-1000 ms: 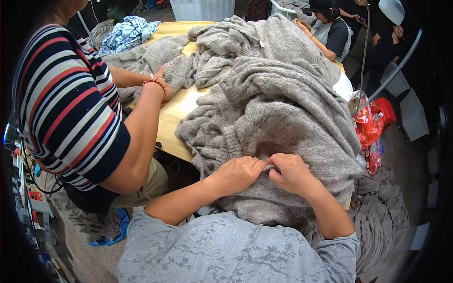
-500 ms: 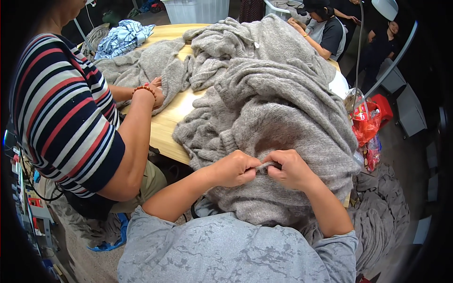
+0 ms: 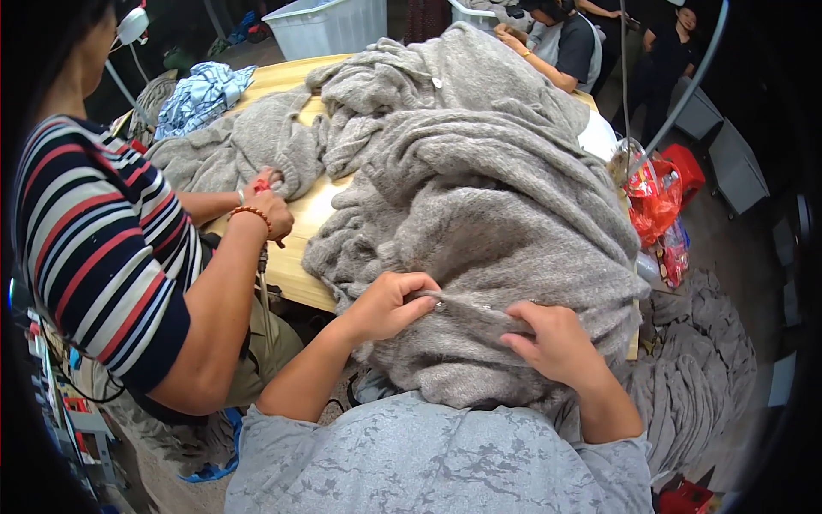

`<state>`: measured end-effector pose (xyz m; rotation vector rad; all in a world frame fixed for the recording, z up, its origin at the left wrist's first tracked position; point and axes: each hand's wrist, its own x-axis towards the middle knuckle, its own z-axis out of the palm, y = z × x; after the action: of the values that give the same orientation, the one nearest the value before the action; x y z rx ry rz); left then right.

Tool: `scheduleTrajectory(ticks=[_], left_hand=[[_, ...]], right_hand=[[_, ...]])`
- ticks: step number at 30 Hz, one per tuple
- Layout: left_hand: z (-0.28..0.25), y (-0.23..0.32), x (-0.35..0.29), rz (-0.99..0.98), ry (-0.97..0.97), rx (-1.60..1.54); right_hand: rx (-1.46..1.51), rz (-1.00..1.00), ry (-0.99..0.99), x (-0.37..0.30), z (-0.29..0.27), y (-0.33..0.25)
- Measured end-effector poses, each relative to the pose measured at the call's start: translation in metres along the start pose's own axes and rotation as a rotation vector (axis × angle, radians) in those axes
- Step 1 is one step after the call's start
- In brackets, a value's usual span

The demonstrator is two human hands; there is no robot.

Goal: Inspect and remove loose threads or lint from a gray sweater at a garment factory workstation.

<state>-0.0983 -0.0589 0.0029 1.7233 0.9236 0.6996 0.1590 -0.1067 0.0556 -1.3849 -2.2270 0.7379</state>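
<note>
A large heap of grey-brown fuzzy knit sweaters [image 3: 514, 214] spreads over the table in front of me. At its near side my left hand [image 3: 392, 304] pinches a folded edge of the knit between thumb and forefinger. A small shiny spot shows beside that thumb; I cannot make out what it is. My right hand [image 3: 555, 343] has thumb and forefinger around the same strip of knit, a short way to the right. Between the two hands the strip runs roughly level. The fingertips are partly hidden in the cloth.
At the left a co-worker in a striped top [image 3: 103, 265] handles more knit on the wooden table [image 3: 295, 257]. Blue-white cloth [image 3: 205, 96] lies farther back. A pale plastic tub [image 3: 330, 30] stands beyond. Red plastic bags [image 3: 655, 201] hang right; grey cloth [image 3: 693, 377] piles below.
My hands have moved apart, left hand leftward and right hand right and down, spreading the strip of knit between them. The co-worker's hands have drawn nearer together, off the flat cloth.
</note>
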Motion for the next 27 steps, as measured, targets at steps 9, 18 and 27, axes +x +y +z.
scheduleTrajectory(ticks=[9,18,27], left_hand=[[0.037,0.043,0.028,0.48,-0.073,0.494],[0.053,0.035,0.029,0.231,-0.058,0.286],[0.057,0.024,0.028,0.13,-0.095,0.057]], right_hand=[[0.042,-0.025,0.35,-0.028,0.008,0.016],[0.099,-0.014,0.328,-0.015,0.03,0.016],[0.38,0.136,0.272,-0.005,0.043,0.024]])
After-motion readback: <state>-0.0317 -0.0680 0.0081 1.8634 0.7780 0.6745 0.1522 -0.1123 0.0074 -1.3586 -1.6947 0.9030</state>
